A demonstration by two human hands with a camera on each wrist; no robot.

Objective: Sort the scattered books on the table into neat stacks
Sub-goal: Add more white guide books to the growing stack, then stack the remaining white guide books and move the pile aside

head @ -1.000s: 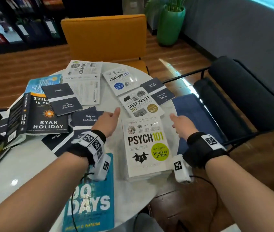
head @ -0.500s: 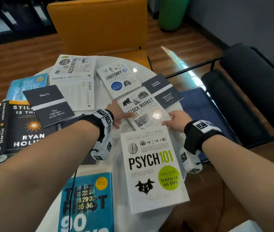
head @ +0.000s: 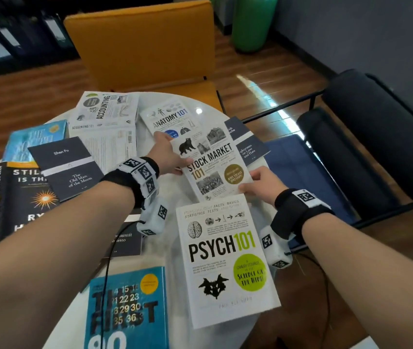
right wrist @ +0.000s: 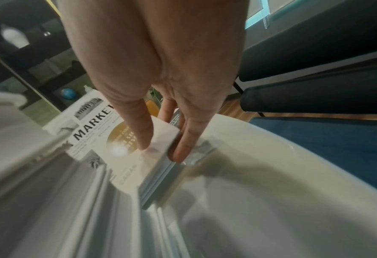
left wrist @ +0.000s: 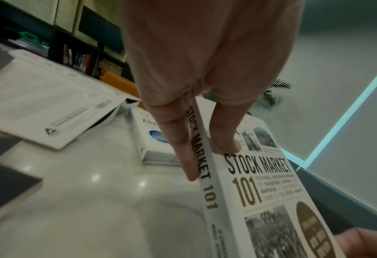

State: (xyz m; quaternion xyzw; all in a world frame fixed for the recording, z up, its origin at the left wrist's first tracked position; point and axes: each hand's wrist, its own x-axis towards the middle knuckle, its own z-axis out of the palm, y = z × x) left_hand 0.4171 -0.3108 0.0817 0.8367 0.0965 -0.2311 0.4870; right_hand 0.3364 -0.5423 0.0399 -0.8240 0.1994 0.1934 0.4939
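The white Stock Market 101 book (head: 213,170) (left wrist: 260,195) (right wrist: 116,143) is raised off the round white table (head: 165,197), held by both hands. My left hand (head: 167,157) (left wrist: 205,153) pinches its spine edge, thumb on the cover and fingers beneath. My right hand (head: 258,183) (right wrist: 160,148) pinches its near right corner the same way. Just in front of it lies the white Psych 101 book (head: 225,260). Behind it lie Anatomy 101 (head: 167,117) and the face-down open Accounting 101 (head: 104,122).
Dark slim paperbacks (head: 66,167) (head: 249,144), the black Ryan Holiday book (head: 14,202) and a blue book (head: 127,311) lie scattered around. A yellow chair (head: 139,44) stands behind the table. A dark chair with a blue cushion (head: 301,170) stands to the right.
Both hands reached past Psych 101 to the Stock Market 101 book, took hold of its two sides and lifted it off the table. The head camera tilted down.
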